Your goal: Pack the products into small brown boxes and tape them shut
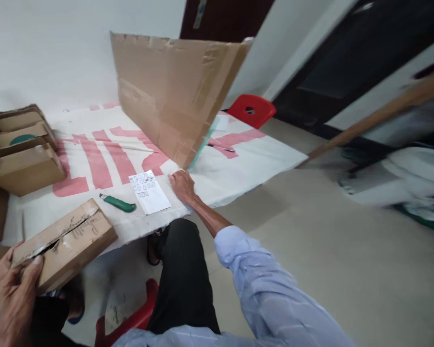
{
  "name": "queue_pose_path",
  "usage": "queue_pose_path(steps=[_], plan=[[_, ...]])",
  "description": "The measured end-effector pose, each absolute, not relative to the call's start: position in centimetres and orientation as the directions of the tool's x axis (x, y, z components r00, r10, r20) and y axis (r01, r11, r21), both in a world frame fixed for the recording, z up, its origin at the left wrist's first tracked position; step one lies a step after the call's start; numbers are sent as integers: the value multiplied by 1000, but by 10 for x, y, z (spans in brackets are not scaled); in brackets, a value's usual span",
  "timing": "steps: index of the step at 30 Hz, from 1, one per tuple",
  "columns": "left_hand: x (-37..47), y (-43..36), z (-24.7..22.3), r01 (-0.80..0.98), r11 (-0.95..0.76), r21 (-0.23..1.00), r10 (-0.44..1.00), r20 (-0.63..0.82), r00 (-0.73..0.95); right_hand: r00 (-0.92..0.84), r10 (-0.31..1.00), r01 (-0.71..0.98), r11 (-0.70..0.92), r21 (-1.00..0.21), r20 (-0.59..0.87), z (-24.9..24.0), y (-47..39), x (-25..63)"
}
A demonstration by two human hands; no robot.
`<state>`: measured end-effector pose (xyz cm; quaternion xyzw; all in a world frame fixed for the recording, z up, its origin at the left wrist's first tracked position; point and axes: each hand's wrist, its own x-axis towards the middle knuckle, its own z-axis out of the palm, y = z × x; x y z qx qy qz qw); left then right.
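My left hand (pixel 16 294) grips the near left end of a small brown cardboard box (pixel 70 241), its thumb on the top beside a torn slit. The box is tilted at the table's front edge and has handwriting on it. My right hand (pixel 183 185) rests on the table cloth with its fingers curled; whether anything is under them is hidden. Just left of it lies a white paper (pixel 151 193) with small drawn squares. Between the paper and the box is a green utility knife (pixel 118 203).
A large cardboard panel (pixel 173 91) stands upright on the cloth-covered table (pixel 260 164). Open cardboard boxes (pixel 25 164) are at the left. A pen (pixel 220 148) lies right of the panel. Red chairs (pixel 251 111) stand behind and below the table.
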<state>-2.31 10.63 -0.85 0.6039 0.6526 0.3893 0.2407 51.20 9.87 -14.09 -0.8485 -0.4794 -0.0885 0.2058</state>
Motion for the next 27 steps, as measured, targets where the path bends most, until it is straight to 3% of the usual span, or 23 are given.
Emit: queue_pose_path(steps=[6,9,14,20,27], plan=[[-14,101,-3,542,-138,829,973,216,-83,468,787,881,-384,-275,401,-175,97,518],[-19,99,-9,532,-162,831,974,223,-51,484,803,874,-426,-233,347,-182,97,522],[-20,96,-10,499,-210,841,968,249,-11,516,802,856,-472,-210,302,-173,97,524],[-21,92,-8,483,-199,853,976,215,22,537,776,840,-459,-288,330,-168,96,526],[-34,82,-8,459,-235,857,969,169,180,642,722,764,-575,-293,256,-161,92,522]])
